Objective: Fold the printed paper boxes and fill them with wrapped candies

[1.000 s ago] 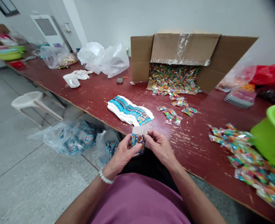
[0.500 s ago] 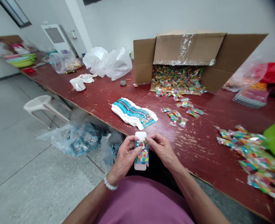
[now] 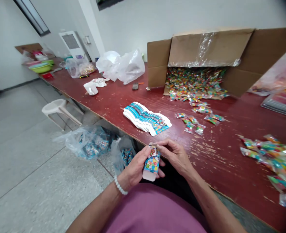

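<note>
A small printed carton [image 3: 152,160], blue with colourful pictures, is held over my lap at the table edge. My left hand [image 3: 138,164] is wrapped round it from the left, with fingertips showing past its right side. At the carton's top end, the fingers of my right hand [image 3: 174,152] pinch the edge, where the flap is folded down. The pale flap at the lower end sticks out. Just beyond my hands lies a fanned stack of flat cartons [image 3: 146,118] with the same print.
An open cardboard box [image 3: 207,48] full of wrapped sweets stands at the back of the red table [image 3: 113,100]. Loose sweet packets [image 3: 276,155] lie on the right. Bags of cartons [image 3: 91,142] and a white stool [image 3: 57,108] are on the floor at left.
The carton's top flap stood up before and is now folded in. My left hand has shifted its hold further round the carton. The view has turned slightly left.
</note>
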{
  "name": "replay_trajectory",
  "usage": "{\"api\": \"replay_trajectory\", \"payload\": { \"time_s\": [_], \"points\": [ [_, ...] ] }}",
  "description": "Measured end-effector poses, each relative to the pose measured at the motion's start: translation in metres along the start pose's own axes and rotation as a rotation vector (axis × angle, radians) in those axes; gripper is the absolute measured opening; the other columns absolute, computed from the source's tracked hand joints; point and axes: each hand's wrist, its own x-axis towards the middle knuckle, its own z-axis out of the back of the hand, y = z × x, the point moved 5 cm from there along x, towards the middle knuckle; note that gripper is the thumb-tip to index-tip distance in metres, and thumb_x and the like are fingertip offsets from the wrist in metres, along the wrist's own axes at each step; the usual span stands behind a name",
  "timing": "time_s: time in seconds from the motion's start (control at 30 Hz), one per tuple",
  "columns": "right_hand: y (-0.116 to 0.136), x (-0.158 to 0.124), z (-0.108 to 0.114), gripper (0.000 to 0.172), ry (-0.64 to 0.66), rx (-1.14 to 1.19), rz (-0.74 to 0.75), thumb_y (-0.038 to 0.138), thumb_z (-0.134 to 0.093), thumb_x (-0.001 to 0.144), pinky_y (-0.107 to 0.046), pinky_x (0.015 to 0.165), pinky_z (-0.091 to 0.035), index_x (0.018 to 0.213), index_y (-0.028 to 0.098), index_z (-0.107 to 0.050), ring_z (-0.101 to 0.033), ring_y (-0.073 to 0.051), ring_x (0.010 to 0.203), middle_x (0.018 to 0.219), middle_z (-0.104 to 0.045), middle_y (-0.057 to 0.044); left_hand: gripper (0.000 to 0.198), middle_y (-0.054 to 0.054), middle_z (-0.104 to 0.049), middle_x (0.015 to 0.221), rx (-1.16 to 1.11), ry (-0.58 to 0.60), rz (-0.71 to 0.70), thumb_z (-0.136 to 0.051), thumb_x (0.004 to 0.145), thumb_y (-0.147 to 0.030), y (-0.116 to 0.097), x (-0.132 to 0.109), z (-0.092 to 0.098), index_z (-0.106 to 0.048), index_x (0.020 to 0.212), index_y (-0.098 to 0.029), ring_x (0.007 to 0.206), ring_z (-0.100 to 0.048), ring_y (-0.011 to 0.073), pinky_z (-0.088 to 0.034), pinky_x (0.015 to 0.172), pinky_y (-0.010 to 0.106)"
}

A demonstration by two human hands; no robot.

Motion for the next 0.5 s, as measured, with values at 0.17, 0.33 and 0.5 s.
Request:
{"api": "replay_trajectory", "payload": {
  "time_s": [0.17, 0.33, 0.5],
  "points": [
    [0.0006, -0.0006, 0.0002, 0.026, 0.055, -0.13, -0.015, 0.044, -0.065, 0.089, -0.03, 0.07, -0.052, 0.087, 0.019, -0.073, -0.066, -0.018, 0.078, 0.091, -0.074, -0.006, 0.06, 0.0, -0.064, 0.069, -0.051, -0.08, 0.103, -0.049, 0.087, -0.073, 0.0083, 0.0053, -0.0009, -0.06, 0.103, -0.016, 0.043, -0.059, 0.0132, -0.054, 0.045, 0.028],
    [0.0045, 0.0048, 0.0033, 0.02, 0.067, -0.131, -0.062, 0.037, -0.071, 0.082, -0.027, 0.062, -0.051, 0.088, 0.018, -0.071, -0.065, -0.015, 0.065, 0.076, -0.072, -0.002, 0.068, 0.003, -0.064, 0.065, 0.098, -0.081, 0.036, -0.048, 0.081, -0.08, 0.0084, 0.0069, -0.007, -0.062, 0.08, -0.013, 0.04, -0.058, 0.0124, -0.051, 0.042, 0.026],
    [0.0015, 0.0065, 0.0023, 0.028, 0.032, 0.014, -0.127, 0.044, -0.074, 0.078, -0.027, 0.056, -0.05, 0.081, 0.017, -0.068, -0.061, -0.014, 0.057, 0.069, -0.069, -0.002, 0.07, 0.006, -0.067, 0.066, 0.214, -0.071, -0.063, -0.045, 0.084, -0.079, 0.0078, 0.0097, -0.0024, -0.065, 0.078, -0.012, 0.042, -0.058, 0.0118, -0.048, 0.042, 0.022]
  ]
}}
